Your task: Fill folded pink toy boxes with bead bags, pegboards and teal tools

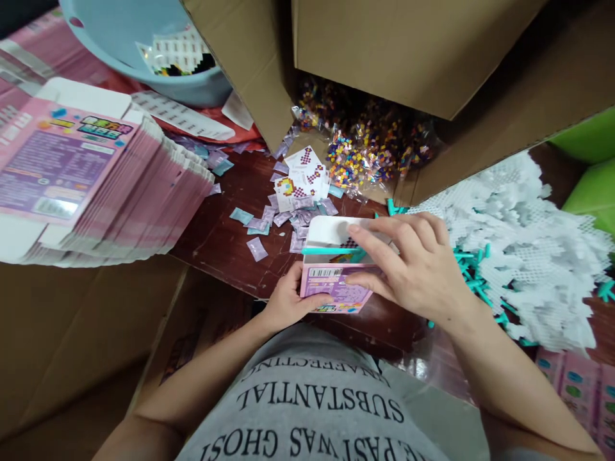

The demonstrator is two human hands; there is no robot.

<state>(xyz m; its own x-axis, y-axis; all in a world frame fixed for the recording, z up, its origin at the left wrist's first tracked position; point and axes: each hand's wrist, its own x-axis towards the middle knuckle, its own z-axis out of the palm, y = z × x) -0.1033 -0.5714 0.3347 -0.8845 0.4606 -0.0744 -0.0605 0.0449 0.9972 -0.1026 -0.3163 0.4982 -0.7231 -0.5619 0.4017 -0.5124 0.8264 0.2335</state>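
Note:
A small pink and purple carton point(342, 293) is held upright with its mouth towards me. My left hand point(293, 291) is closed round its left side, thumb on the printed front. My right hand point(408, 256) is over the mouth, fingers apart, its index fingertip at the raised white flap point(331, 229) and its thumb at the printed front. A teal strip point(327, 251) crosses the opening; part of a patterned card shows inside. Behind the carton lie small purple and blue sachets point(257, 248) and white cards with pixel patterns point(302, 179).
Flattened cartons point(158, 186) are stacked at left. A blue basin point(192, 89) stands behind them. A large cardboard box point(418, 51) holds bags of colourful beads point(360, 157). White mesh pieces point(542, 256) and teal sticks point(473, 275) are heaped at right.

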